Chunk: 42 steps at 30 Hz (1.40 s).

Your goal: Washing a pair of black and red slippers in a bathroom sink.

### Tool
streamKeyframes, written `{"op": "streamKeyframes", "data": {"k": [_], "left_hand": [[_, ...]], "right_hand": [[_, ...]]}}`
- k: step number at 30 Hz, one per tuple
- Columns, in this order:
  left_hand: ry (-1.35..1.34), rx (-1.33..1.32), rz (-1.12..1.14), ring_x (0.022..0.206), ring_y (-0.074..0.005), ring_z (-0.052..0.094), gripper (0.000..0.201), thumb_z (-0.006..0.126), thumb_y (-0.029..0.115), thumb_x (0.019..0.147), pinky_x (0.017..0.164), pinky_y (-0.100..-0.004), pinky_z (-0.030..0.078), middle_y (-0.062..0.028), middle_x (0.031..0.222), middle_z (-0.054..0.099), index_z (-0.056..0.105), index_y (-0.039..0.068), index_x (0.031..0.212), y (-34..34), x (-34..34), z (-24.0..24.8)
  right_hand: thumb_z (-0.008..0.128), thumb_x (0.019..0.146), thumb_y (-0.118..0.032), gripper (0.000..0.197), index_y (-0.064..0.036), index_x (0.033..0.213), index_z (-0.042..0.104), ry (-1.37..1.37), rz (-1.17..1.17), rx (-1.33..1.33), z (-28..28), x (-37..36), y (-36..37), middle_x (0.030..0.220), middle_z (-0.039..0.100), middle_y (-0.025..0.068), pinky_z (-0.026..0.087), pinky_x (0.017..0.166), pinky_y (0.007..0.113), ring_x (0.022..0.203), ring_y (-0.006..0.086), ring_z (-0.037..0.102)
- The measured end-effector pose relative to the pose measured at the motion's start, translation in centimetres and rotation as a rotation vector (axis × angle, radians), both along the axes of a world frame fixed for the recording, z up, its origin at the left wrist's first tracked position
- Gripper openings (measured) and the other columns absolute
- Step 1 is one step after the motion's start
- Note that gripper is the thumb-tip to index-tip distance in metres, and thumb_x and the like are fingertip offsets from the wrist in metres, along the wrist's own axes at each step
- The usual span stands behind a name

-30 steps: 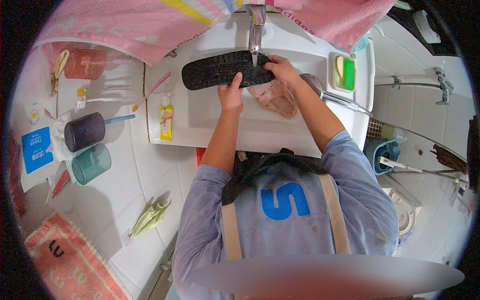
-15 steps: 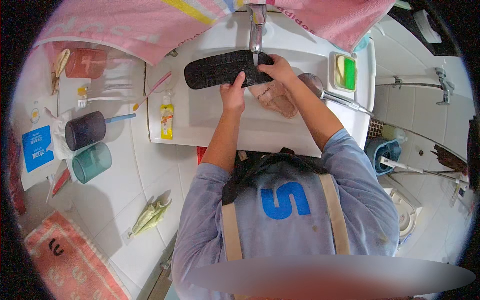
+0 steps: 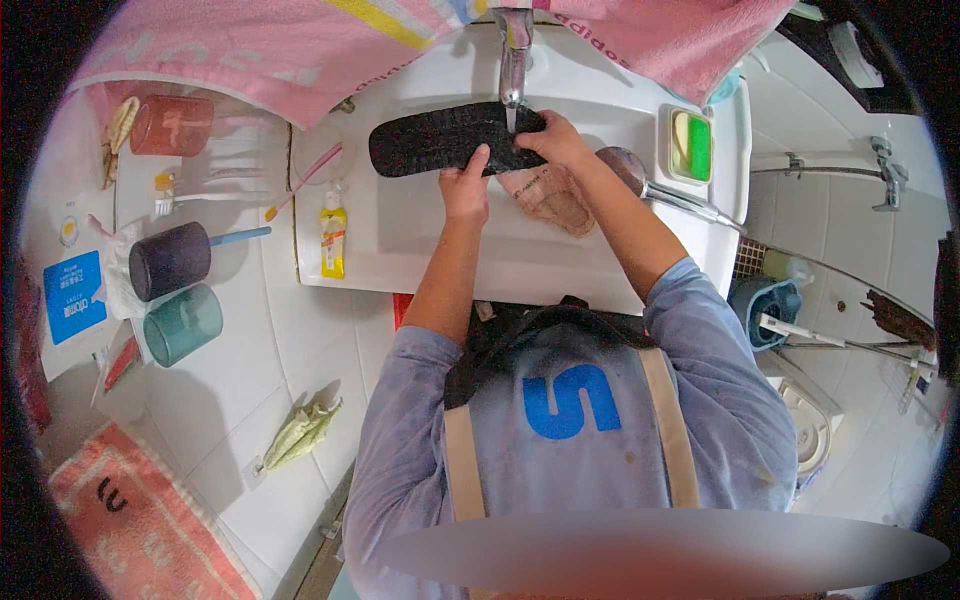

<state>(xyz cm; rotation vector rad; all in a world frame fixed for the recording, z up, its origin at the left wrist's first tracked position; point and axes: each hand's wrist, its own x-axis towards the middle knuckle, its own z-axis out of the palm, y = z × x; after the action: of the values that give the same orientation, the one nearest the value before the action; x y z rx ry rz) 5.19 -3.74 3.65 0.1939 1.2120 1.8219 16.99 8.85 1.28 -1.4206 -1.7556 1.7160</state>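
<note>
Left hand: narrow grip on the near edge of the black sole, thumb on top.
Right hand: clasping its right end.
Black sole: beneath the faucet, over the basin.
Writing: lettering on 1 pink towel; 1 blue character on the garment.

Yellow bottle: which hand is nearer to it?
Left. The left hand, holding the black sole, is right of the yellow bottle; the right hand, at the sole's end, is farther right.
</note>
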Motion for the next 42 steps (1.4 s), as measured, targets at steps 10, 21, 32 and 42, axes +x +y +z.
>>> {"op": "streamKeyframes", "data": {"k": [10,21,32,42], "left_hand": [[-0.18,0.073,0.085,0.103,-0.0244,0.058,0.03,0.061,0.004,0.084,0.088,-0.0407,0.049,-0.0091,0.112,0.059,0.054,0.005,0.113,0.0,-0.9,-0.3],[-0.368,0.015,0.002,0.108,-0.0244,0.055,0.043,0.065,0.003,0.081,0.092,-0.0467,0.046,-0.0049,0.116,0.056,0.049,0.012,0.12,-1.4,-1.1,-2.3],[-0.264,-0.029,0.07,0.103,-0.0224,0.057,0.036,0.065,0.005,0.081,0.089,-0.0461,0.049,-0.0048,0.114,0.058,0.053,0.01,0.115,-1.4,1.4,-0.2],[-0.361,0.125,-0.064,0.098,-0.0187,0.059,0.024,0.056,0.012,0.09,0.08,-0.0352,0.053,-0.0049,0.109,0.06,0.054,0.01,0.114,-1.3,1.5,-1.8]], "right_hand": [[0.062,0.075,0.002,0.044,0.0021,0.119,0.052,0.511,-0.072,-0.39,0.7,1.5,0.3,0.104,0.06,0.0079,0.05,0.076,0.029,0.088,0.0191,0.06],[0.071,0.075,-0.039,0.059,0.0034,0.113,0.053,0.15,-0.252,0.16,-0.1,-1.1,-3.6,0.096,0.064,0.0203,0.047,0.084,0.036,0.091,0.0303,0.062],[0.042,0.093,-0.044,0.055,0.0067,0.105,0.057,-0.322,-0.17,0.259,1.4,-0.9,-2.3,0.104,0.06,0.0278,0.042,0.087,0.043,0.1,0.0439,0.054],[0.037,0.092,-0.044,0.066,0.005,0.136,0.033,-0.411,0.488,0.828,1.7,-2.4,-4.6,0.146,0.027,0.0196,0.026,0.104,0.052,0.131,0.0356,0.031]]}}
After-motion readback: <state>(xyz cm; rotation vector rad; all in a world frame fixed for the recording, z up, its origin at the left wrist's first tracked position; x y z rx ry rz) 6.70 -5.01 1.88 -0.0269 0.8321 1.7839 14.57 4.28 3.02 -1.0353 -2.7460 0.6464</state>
